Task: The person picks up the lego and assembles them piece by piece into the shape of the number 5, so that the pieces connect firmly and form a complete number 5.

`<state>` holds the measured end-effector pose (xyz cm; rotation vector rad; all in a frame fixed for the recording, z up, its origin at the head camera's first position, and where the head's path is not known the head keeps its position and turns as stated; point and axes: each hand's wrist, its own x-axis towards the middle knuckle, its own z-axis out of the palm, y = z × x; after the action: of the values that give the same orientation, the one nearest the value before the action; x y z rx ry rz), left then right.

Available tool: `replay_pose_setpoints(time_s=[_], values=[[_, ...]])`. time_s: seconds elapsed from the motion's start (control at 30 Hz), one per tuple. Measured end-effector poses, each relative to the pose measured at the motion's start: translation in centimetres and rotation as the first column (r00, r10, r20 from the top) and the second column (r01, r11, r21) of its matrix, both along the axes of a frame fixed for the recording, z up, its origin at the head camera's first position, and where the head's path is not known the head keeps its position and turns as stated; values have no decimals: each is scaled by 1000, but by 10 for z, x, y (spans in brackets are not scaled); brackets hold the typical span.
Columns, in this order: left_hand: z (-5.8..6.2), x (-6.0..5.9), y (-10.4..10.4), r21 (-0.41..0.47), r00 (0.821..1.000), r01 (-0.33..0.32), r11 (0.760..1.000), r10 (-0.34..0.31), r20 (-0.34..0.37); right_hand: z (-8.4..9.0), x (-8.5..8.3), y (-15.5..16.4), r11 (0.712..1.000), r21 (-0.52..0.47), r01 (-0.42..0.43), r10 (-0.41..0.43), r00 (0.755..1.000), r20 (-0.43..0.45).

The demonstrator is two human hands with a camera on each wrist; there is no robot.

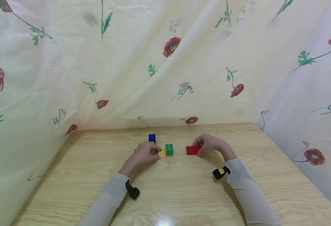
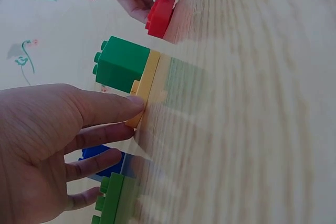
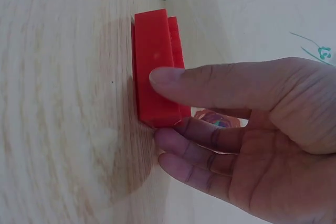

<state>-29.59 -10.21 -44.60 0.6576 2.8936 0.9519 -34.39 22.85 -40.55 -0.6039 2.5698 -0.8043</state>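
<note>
On the wooden table (image 1: 182,194), near its far edge, the left hand (image 1: 144,154) rests with fingers extended and only lightly bent, the fingertips (image 2: 135,101) touching the end of a flat yellow brick (image 1: 162,153). A green brick (image 1: 169,149) stands on that yellow brick, at the end away from the fingers. A blue brick (image 1: 152,137) sits just behind the left hand, and a second green brick (image 2: 113,200) lies beside its lower fingers. Well apart to the right, the right hand (image 1: 209,143) grips a long red brick (image 1: 192,150) lying on the table, thumb (image 3: 210,85) across one face and fingers curled against the brick's end. A floral cloth (image 1: 165,62) hangs behind the table.
</note>
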Motion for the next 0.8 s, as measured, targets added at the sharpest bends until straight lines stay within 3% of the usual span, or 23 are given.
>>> replay_pose_setpoints(time_s=[0.3, 0.6, 0.8], values=[[1, 1, 0, 7, 1000, 10, 1000, -10, -5, -4, -3, -5, 1000, -10, 22, -22, 1000, -18], [2, 0, 1, 2, 1000, 5, 1000, -5, 0, 2, -1, -14, 988, -142, -58, 41, 992, -118], [3, 0, 1, 1, 1000, 0, 1000, 0, -1, 11, 6, -27, 976, -205, -70, 42, 989, -138]])
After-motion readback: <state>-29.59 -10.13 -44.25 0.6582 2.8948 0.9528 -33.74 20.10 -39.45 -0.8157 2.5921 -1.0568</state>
